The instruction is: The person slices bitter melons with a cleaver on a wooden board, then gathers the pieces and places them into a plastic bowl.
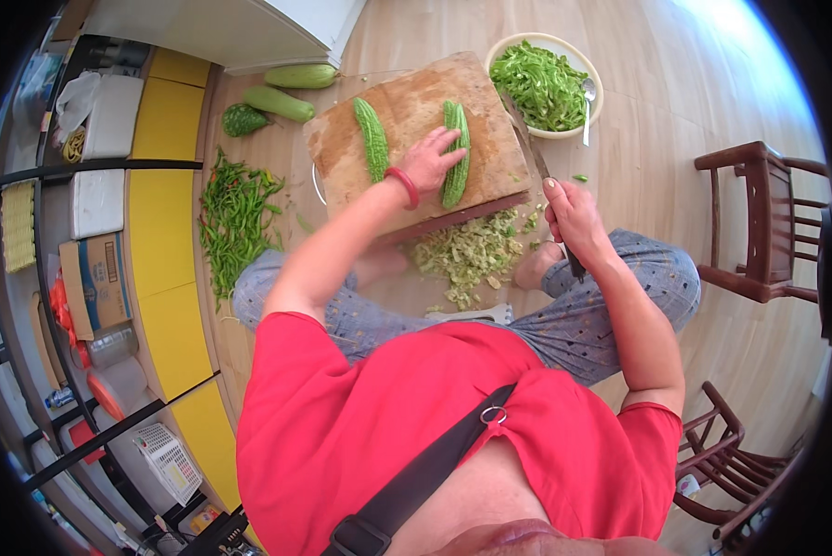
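Pale wood-look flooring (pixel 657 176) lay beneath a thick wooden board (pixel 411 107), where your left hand (pixel 425 164), fingers spread, rested on a bumpy green bitter melon (pixel 453 190), your right hand (pixel 572 218) gripping a dark-handled metal knife (pixel 539 163); tucked fingertips seemed safest.

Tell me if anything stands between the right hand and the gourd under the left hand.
Nothing visible blocks it: the right hand with its knife is beside the cutting board, and the left hand touches the gourd from the opposite side.

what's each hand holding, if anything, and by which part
The right hand grips a knife by its handle; the left hand lies across a bitter melon, fingers spread.
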The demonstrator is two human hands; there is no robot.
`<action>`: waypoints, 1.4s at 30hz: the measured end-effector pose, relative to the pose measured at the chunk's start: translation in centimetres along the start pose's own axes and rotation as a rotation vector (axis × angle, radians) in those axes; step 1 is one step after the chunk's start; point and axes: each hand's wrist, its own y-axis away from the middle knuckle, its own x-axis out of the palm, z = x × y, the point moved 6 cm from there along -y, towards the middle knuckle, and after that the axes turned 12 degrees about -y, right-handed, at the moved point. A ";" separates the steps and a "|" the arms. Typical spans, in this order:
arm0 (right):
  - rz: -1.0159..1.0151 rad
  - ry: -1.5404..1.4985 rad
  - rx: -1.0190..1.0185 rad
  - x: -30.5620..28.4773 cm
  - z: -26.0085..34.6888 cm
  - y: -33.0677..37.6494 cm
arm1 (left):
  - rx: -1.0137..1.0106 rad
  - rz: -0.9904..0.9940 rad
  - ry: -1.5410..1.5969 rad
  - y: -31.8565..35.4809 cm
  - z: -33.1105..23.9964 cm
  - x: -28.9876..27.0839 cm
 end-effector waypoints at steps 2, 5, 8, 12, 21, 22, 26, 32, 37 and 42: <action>-0.009 -0.023 0.011 0.1 -0.5 -0.1 | -0.244 -0.115 0.123 -0.3 -0.5 -1.3; -0.003 -0.007 0.018 0.6 -0.7 -0.5 | -0.518 -0.087 0.114 -0.3 -1.5 -2.1; 0.006 0.027 0.015 1.3 -0.6 -0.7 | -0.755 0.058 0.197 -0.5 -1.9 -0.7; 0.034 0.074 0.009 1.7 -1.0 -1.3 | -0.817 -0.157 0.332 0.5 -1.1 0.4; 0.057 0.046 0.046 2.2 -1.7 -1.8 | -0.835 -0.118 0.427 0.3 -0.3 0.9; 0.070 0.023 0.058 2.5 -1.6 -1.9 | -0.844 -0.141 0.458 0.3 -0.1 1.3; 0.102 -0.008 0.103 4.4 -1.4 -3.1 | -0.982 -0.240 0.718 0.9 -0.3 3.5; 0.042 0.280 -0.064 5.1 -4.0 -4.6 | -0.710 -0.222 0.450 0.3 -2.0 -0.5; 0.035 0.400 -0.091 4.8 -2.6 -4.6 | -0.475 -0.080 0.256 -0.1 -1.0 -0.2; -0.024 0.739 -0.335 5.1 -0.1 -5.4 | -0.498 0.002 0.327 -1.1 -0.4 -0.6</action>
